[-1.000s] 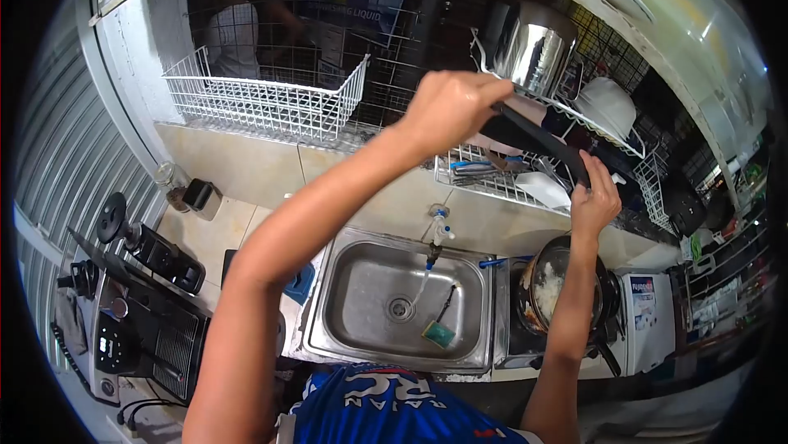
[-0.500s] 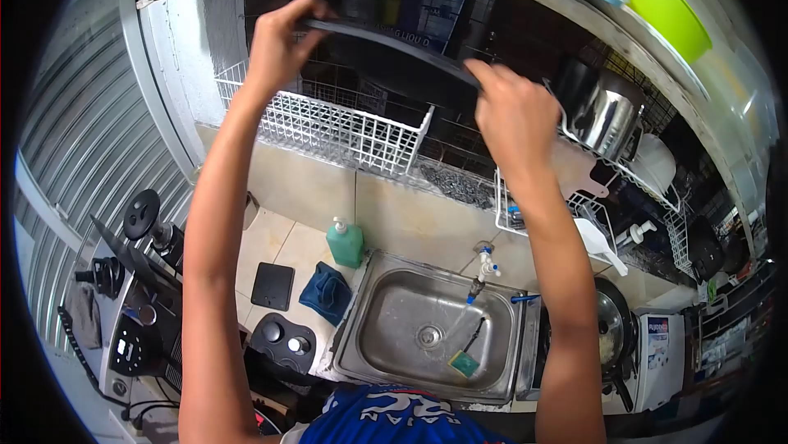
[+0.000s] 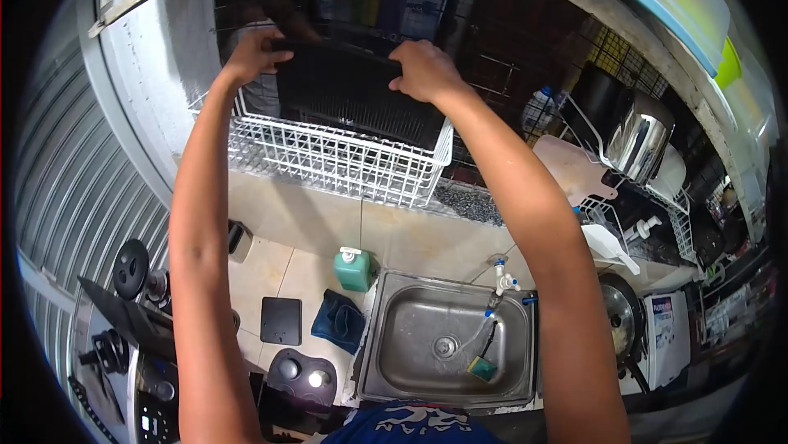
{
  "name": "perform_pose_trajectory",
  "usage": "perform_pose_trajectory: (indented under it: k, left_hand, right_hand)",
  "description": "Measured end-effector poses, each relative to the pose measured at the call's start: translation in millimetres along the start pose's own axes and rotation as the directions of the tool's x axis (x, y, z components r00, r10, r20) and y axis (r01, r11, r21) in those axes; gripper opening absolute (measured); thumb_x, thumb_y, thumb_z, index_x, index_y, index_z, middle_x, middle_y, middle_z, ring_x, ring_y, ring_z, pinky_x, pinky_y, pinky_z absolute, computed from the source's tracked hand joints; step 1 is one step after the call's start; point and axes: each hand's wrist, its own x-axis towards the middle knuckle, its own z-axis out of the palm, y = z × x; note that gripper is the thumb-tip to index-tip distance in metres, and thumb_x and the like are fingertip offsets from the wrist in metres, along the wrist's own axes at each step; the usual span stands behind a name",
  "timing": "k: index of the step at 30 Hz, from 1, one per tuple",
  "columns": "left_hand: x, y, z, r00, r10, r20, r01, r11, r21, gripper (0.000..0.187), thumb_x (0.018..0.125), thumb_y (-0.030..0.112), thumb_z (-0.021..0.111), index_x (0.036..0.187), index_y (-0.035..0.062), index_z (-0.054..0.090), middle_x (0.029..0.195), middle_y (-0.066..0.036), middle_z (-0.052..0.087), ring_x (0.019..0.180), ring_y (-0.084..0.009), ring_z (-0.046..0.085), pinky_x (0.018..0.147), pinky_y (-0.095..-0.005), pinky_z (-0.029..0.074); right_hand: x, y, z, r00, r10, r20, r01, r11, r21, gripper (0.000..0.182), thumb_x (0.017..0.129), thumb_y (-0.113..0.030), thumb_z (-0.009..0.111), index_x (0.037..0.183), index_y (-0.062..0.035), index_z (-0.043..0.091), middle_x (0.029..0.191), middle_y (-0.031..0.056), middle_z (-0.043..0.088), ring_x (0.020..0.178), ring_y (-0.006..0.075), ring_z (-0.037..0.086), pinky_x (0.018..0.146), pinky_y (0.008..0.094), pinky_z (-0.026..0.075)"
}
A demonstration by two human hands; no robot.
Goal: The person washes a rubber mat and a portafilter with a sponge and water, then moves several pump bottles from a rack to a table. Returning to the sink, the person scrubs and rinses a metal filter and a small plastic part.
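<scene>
Both my arms reach up over the sink [image 3: 386, 280] to a white wire basket [image 3: 328, 161] by the window. My left hand [image 3: 256, 57] grips the upper left edge of a black flat tray [image 3: 336, 75]. Its upper right edge is in my right hand [image 3: 427, 70], fingers closed over it. The tray stands roughly upright behind the basket's front grid, its lower part showing fine ridges. Whether its bottom edge rests on the basket floor is hard to see against the dark background.
Below are a green soap bottle [image 3: 353, 270], a blue cloth [image 3: 337, 321], a black square pad [image 3: 281, 321] and a running faucet [image 3: 502, 280]. A sponge [image 3: 482, 368] lies in the sink. A dish rack with a metal pot [image 3: 640, 136] stands right, near a pan [image 3: 620, 317].
Both hands have moved left and the right hand has come closer to the left. The black tray has gone from tilted and raised to upright at the wire basket.
</scene>
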Motion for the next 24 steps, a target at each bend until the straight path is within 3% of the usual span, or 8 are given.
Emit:
perform_pose_trajectory:
  k: [5, 8, 10, 13, 17, 20, 22, 24]
  left_hand:
    - [-0.9, 8.7, 14.1, 0.980, -0.120, 0.161, 0.061, 0.942, 0.330, 0.034, 0.071, 0.012, 0.076, 0.097, -0.0040, 0.060, 0.073, -0.005, 0.058, 0.068, -0.0111, 0.056, 0.057, -0.0263, 0.049]
    - [-2.2, 3.4, 19.6, 0.980, 0.147, 0.130, -0.195, 0.808, 0.556, 0.034, 0.067, 0.011, 0.076, 0.093, -0.0053, 0.062, 0.073, -0.010, 0.061, 0.068, -0.0170, 0.060, 0.062, -0.0303, 0.048]
    - [-2.3, 3.2, 18.0, 0.988, 0.136, 0.069, -0.150, 0.796, 0.586, 0.037, 0.064, 0.021, 0.079, 0.089, -0.0028, 0.065, 0.078, -0.018, 0.064, 0.073, -0.0297, 0.063, 0.067, -0.0365, 0.047]
    - [-6.2, 13.5, 14.6, 0.981, 0.186, -0.047, -0.072, 0.585, 0.808, 0.040, 0.065, 0.030, 0.077, 0.088, -0.0012, 0.066, 0.081, -0.019, 0.065, 0.080, -0.0324, 0.064, 0.069, -0.0392, 0.048]
    - [-15.6, 32.0, 12.6, 0.962, 0.220, -0.162, -0.041, 0.702, 0.711, 0.051, 0.073, 0.044, 0.069, 0.097, -0.0014, 0.064, 0.089, -0.022, 0.065, 0.086, -0.0360, 0.063, 0.075, -0.0403, 0.048]
    - [-62.7, 81.2, 25.9, 0.874, 0.339, -0.348, -0.165, 0.881, 0.444, 0.038, 0.083, 0.036, 0.065, 0.099, 0.0012, 0.065, 0.087, -0.015, 0.067, 0.078, -0.0176, 0.064, 0.069, -0.0297, 0.047]
    - [-119.1, 114.2, 49.7, 0.838, 0.385, -0.387, -0.291, 0.915, 0.278, 0.024, 0.086, 0.021, 0.063, 0.095, -0.0020, 0.065, 0.079, -0.010, 0.065, 0.072, -0.0112, 0.059, 0.065, -0.0236, 0.046]
    - [-180.2, 139.2, 89.6, 0.817, 0.425, -0.389, -0.424, 0.901, 0.092, 0.013, 0.087, 0.008, 0.059, 0.091, -0.0043, 0.064, 0.073, -0.004, 0.059, 0.069, -0.0095, 0.056, 0.062, -0.0203, 0.043]
  right_hand:
    - [-10.8, 6.3, 5.3, 0.983, 0.043, 0.179, -0.002, 0.975, -0.223, 0.027, 0.074, -0.006, 0.063, 0.101, -0.0042, 0.065, 0.099, 0.0195, 0.064, 0.100, 0.0319, 0.061, 0.077, 0.0402, 0.053]
    - [-24.4, 3.1, 6.6, 0.980, 0.068, 0.185, -0.016, 0.962, -0.272, 0.027, 0.075, -0.005, 0.060, 0.102, -0.0032, 0.063, 0.102, 0.0195, 0.062, 0.097, 0.0300, 0.062, 0.072, 0.0371, 0.054]
    - [-32.0, 3.2, 13.0, 0.980, -0.109, -0.165, 0.045, 0.935, -0.351, 0.042, 0.065, -0.010, 0.075, 0.104, -0.0062, 0.061, 0.091, 0.0137, 0.062, 0.090, 0.0309, 0.060, 0.079, 0.0396, 0.050]
    - [-41.3, 5.4, 2.6, 0.925, -0.194, -0.326, 0.072, 0.934, -0.351, 0.039, 0.065, -0.012, 0.075, 0.101, -0.0075, 0.061, 0.086, 0.0117, 0.060, 0.082, 0.0292, 0.059, 0.075, 0.0394, 0.049]
    - [-98.0, 5.3, -39.9, 0.896, -0.099, -0.433, 0.166, 0.979, 0.120, 0.027, 0.068, -0.013, 0.074, 0.092, -0.0076, 0.062, 0.079, 0.0096, 0.060, 0.078, 0.0248, 0.059, 0.074, 0.0379, 0.047]
    - [-190.3, 9.5, -67.2, 0.960, 0.056, -0.273, 0.050, 0.930, 0.364, 0.017, 0.072, -0.013, 0.071, 0.086, -0.0070, 0.064, 0.069, 0.0062, 0.059, 0.072, 0.0219, 0.059, 0.070, 0.0328, 0.046]
    - [-244.7, 40.2, -80.7, 0.968, 0.015, -0.250, 0.063, 0.951, 0.302, 0.017, 0.074, -0.013, 0.070, 0.088, -0.0054, 0.065, 0.073, 0.0063, 0.060, 0.071, 0.0209, 0.060, 0.066, 0.0309, 0.046]
    - [-298.9, 113.3, -101.2, 0.918, 0.394, 0.040, -0.378, 0.841, 0.387, 0.023, 0.073, -0.016, 0.071, 0.092, -0.0056, 0.064, 0.082, 0.0111, 0.066, 0.082, 0.0245, 0.063, 0.073, 0.0342, 0.048]
